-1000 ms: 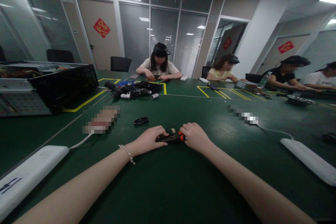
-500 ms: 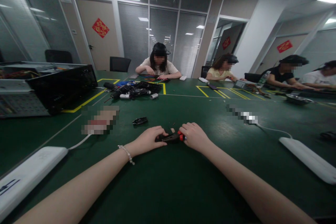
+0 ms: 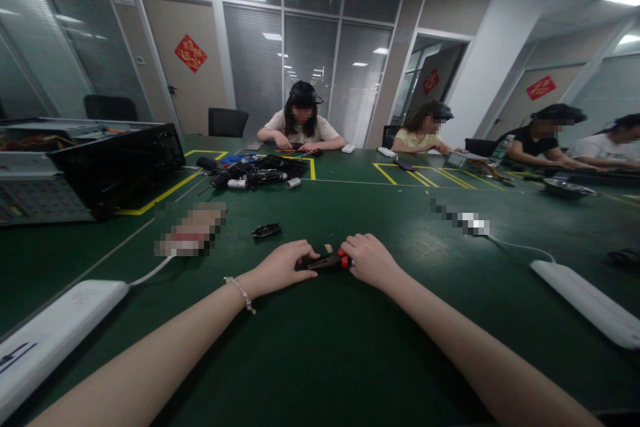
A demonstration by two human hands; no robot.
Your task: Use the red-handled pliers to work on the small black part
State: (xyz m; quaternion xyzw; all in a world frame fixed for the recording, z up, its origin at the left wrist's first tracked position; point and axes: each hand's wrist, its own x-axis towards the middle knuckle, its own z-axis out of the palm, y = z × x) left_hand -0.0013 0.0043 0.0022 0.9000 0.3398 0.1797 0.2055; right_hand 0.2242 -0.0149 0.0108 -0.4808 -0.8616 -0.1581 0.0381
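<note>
Close in front of me on the green table (image 3: 320, 340), my left hand (image 3: 283, 268) grips a black part (image 3: 324, 262) between thumb and fingers. My right hand (image 3: 370, 260) is curled around a small red piece (image 3: 344, 258) at the right end of that part. Whether the red piece is joined to the black part or is a separate tool, I cannot tell. Just beyond the black part lies a small pale scrap (image 3: 329, 248). Farther left, a black open shell-like piece (image 3: 267, 231) rests on the table.
An open computer case (image 3: 115, 167) stands at left. A heap of dark tools and parts (image 3: 255, 170) lies beyond the shell piece. White power banks (image 3: 95, 307) lie at left and right, cabled to blurred items. Several people (image 3: 303, 120) work across the table.
My hands and the black part stay almost in place. A bit of blue seen beside the red piece is now hardly visible. The person opposite has shifted a hand slightly.
</note>
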